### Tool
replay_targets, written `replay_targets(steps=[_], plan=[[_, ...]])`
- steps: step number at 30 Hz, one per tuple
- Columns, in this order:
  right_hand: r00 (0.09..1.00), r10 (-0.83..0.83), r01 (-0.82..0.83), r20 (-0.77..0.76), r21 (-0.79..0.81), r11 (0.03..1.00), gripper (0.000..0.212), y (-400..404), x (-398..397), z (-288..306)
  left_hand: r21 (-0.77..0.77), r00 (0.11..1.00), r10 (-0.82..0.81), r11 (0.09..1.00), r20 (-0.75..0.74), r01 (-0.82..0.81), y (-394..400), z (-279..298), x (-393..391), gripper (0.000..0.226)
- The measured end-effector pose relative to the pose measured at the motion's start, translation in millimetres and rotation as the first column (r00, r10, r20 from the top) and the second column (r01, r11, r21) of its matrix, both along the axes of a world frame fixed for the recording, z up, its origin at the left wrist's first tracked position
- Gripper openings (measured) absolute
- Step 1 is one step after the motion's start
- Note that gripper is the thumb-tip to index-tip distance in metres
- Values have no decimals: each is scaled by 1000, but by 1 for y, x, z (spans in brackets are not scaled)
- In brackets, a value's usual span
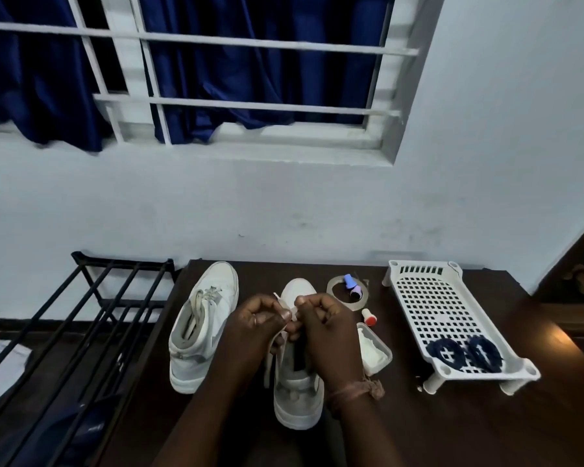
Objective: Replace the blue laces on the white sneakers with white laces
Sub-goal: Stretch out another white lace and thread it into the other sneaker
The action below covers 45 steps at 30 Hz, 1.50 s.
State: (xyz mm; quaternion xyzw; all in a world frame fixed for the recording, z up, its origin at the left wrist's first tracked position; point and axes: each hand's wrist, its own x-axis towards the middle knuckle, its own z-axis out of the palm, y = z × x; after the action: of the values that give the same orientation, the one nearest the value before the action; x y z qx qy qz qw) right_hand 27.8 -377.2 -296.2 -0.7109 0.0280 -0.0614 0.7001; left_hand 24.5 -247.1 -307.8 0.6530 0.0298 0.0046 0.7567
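White laces mid-threading on the near sneaker, both hands on the job.

White lace point(285, 326) runs up between the two hands right over the near sneaker point(297, 392), which sits toe-away on the dark table point(452, 429), mostly tucked under the wrists. Left hand point(260, 320) pinches the lace, with a loose strand hanging down its side of the shoe; right hand point(324, 326) has its fingers curled in tight around the lace too, just beside the left. Second sneaker point(203, 325) stands to the left, already wearing a white lace. Two coiled blue laces point(464, 354) lie on the white perforated rack point(445, 318) off to the right, well apart from the hands. A tape roll point(346, 291) and a small plastic tub point(375, 348) sit between shoe and rack.
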Motion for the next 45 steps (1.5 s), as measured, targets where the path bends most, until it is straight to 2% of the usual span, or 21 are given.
replay_targets(steps=[2,6,8,12,16,20,23,26,29,31,34,39,42,45], plan=[[1000,-12,12,2,-45,999,19,0,3,-2,21,998,-46,999,44,45,-2,-3,0,10],[992,-83,106,91,-281,954,12,-1,14,-7,139,986,-154,980,60,144,1,-9,11,8],[992,-86,109,88,-309,945,8,-4,14,-7,179,985,-156,974,75,140,3,-13,15,9],[991,29,37,129,-486,873,17,-7,10,-11,228,985,-140,967,99,114,4,-22,16,9],[977,193,-84,93,-665,742,18,-3,13,-10,213,986,-90,975,137,59,8,-27,26,9],[982,165,-51,88,-724,688,11,-1,14,-10,401,957,-52,913,284,-69,2,-35,26,11],[972,220,-73,85,-781,621,7,-1,17,-10,485,912,-23,853,409,-196,-4,-39,26,13],[955,263,-43,134,-818,573,10,-2,16,-14,450,928,-14,877,372,-167,-13,-39,25,12],[962,224,-9,156,-802,598,3,-7,17,-19,375,951,50,912,304,-167,-13,-38,26,10],[962,194,28,190,-778,627,6,-11,18,-22,358,954,92,913,286,-195,-11,-35,27,10],[948,230,27,221,-776,631,6,-15,20,-24,339,961,119,919,251,-202,-9,-29,24,9],[914,274,81,298,-797,599,3,-21,17,-27,165,984,139,974,113,-156,-3,-26,25,10],[902,284,82,325,-774,628,14,-23,16,-24,61,993,114,991,29,-116,-1,-25,26,10],[858,353,96,373,-791,604,8,-24,18,-20,-22,996,88,996,-34,-89,2,-27,28,9]])
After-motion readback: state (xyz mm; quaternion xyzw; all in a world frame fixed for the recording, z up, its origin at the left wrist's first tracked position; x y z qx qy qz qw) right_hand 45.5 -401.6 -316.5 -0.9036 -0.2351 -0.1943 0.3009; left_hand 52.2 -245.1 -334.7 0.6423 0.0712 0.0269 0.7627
